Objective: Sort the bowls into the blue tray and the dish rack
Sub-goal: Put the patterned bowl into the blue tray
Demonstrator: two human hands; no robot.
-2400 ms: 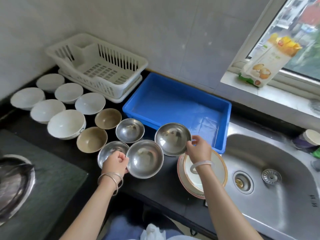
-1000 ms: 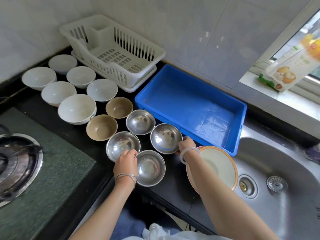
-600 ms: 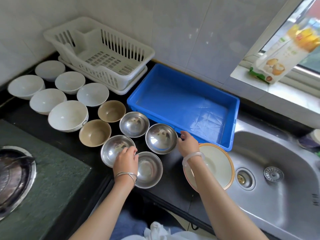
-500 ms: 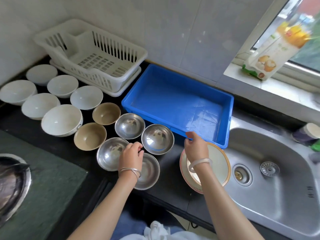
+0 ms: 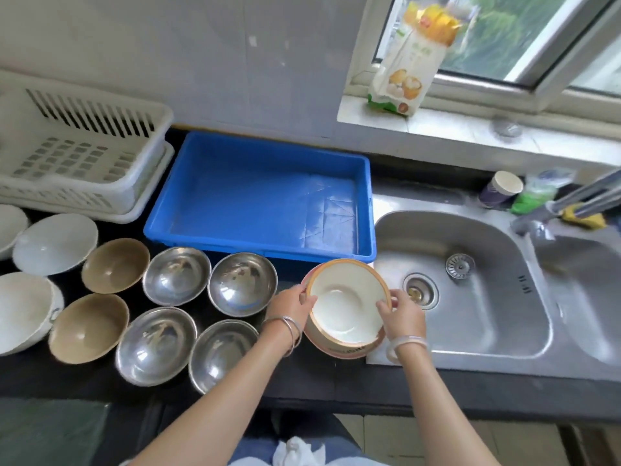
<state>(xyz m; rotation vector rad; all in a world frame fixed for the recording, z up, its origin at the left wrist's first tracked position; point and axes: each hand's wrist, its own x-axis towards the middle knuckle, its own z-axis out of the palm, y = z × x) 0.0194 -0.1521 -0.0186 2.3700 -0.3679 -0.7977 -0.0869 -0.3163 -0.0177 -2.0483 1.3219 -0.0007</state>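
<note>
Both hands grip a cream bowl with an orange rim (image 5: 346,301), which sits on a stack of like bowls at the sink's edge. My left hand (image 5: 291,306) holds its left rim, my right hand (image 5: 401,312) its right rim. Behind it lies the blue tray (image 5: 268,250), with nothing in it. The white dish rack (image 5: 77,156) stands at the far left, also with nothing in it. Several steel bowls (image 5: 242,283) sit left of my hands. Two brown bowls (image 5: 116,265) and several white bowls (image 5: 53,243) lie further left.
A steel double sink (image 5: 470,290) fills the right side, with a tap (image 5: 571,203) and a cup (image 5: 500,189) behind it. A food packet (image 5: 410,58) stands on the windowsill. The black counter's front edge runs just below the steel bowls.
My left hand left the steel bowls and moved right to the cream bowl's rim. My right hand moved from the tray's edge to the bowl's right rim. The view shifted right.
</note>
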